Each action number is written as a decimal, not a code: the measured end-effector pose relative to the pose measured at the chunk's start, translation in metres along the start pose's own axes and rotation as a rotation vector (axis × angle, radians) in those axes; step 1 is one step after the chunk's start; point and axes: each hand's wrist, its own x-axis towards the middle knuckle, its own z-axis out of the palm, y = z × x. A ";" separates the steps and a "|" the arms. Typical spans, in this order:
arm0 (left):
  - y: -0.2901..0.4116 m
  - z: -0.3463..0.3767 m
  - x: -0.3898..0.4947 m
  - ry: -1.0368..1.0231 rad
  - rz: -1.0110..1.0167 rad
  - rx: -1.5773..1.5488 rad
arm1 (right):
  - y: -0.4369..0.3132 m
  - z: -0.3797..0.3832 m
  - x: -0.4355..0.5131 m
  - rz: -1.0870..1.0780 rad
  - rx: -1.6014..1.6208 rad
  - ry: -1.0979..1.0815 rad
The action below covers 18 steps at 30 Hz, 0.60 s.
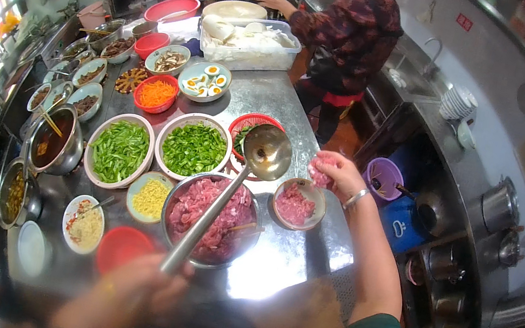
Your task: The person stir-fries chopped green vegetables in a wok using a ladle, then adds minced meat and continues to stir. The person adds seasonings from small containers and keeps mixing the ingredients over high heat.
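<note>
My left hand, blurred at the bottom, grips the handle of a metal ladle. The ladle's bowl hangs over the table by a red basket of greens. In my right hand is a clump of raw minced meat, held just above a small bowl with more minced meat in it. Under the ladle's handle stands a steel basin of raw sliced meat, with a wooden stick lying across it.
Baskets of chopped green peppers and green strips, shredded carrot, halved eggs and minced garlic crowd the steel table. A co-worker stands beyond its right edge. A purple bucket is at right.
</note>
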 end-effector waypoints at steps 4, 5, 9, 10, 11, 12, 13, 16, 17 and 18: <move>0.000 0.006 0.000 -0.012 -0.051 -0.053 | -0.002 0.027 0.019 -0.014 -0.054 -0.115; 0.000 0.007 0.000 -0.013 -0.068 -0.062 | 0.000 0.032 0.025 -0.132 -0.675 0.054; -0.003 0.007 0.002 -0.073 -0.090 -0.143 | 0.000 0.028 0.037 -0.336 -0.811 0.268; -0.003 0.006 0.003 -0.077 -0.098 -0.153 | -0.001 0.024 0.037 -0.389 -0.880 0.272; -0.004 0.006 0.003 -0.085 -0.112 -0.188 | -0.001 0.021 0.036 -0.330 -0.912 0.166; -0.004 0.005 0.004 -0.082 -0.103 -0.156 | 0.001 0.019 0.035 -0.302 -0.946 0.104; -0.005 0.005 0.005 -0.080 -0.103 -0.151 | 0.004 0.017 0.034 -0.316 -0.966 0.061; -0.005 0.004 0.004 -0.105 -0.097 -0.158 | 0.019 0.023 0.032 -0.522 -1.320 0.054; -0.006 0.004 0.004 -0.118 -0.096 -0.163 | 0.023 0.026 0.033 -0.543 -1.414 0.070; -0.005 0.003 0.003 -0.113 -0.097 -0.154 | 0.026 0.030 0.034 -0.524 -1.323 0.144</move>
